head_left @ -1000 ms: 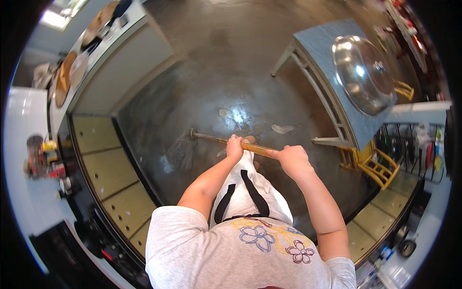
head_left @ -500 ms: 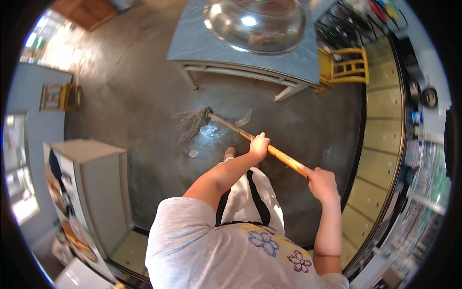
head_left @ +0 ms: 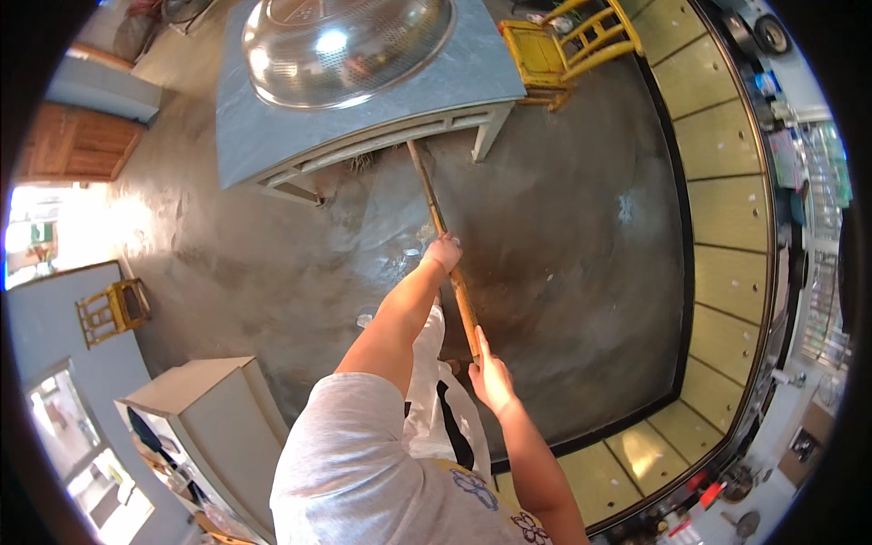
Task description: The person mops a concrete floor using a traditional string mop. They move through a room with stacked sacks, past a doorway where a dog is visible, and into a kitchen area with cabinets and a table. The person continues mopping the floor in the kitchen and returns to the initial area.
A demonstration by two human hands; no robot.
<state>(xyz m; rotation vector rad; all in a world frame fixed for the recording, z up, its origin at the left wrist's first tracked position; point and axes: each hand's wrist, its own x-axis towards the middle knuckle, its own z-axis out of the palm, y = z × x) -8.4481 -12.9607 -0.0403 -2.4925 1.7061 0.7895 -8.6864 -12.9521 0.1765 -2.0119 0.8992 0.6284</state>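
A string mop with a long wooden handle (head_left: 464, 307) slants away from me over the grey floor. My left hand (head_left: 443, 252) is wrapped round the middle of the handle. Lower down, near its end, my right hand (head_left: 491, 377) grips it, with one finger stretched along the wood. The handle's far end passes under the table (head_left: 490, 68). Only a few grey mop strands (head_left: 361, 163) show beneath the table's edge; most of the mop head is hidden.
A large shiny metal cover with small holes (head_left: 350, 54) rests on the table. Beside it stands a yellow wooden chair (head_left: 531, 54). Yellowish cabinets (head_left: 722, 200) line the right. At left are a smaller chair (head_left: 113, 312) and a pale cabinet (head_left: 213, 409). White scraps (head_left: 364, 321) lie on the floor.
The mop head has gone from the open floor to beneath the table. Both hands kept hold of the handle, which now points more straight ahead. My view has turned.
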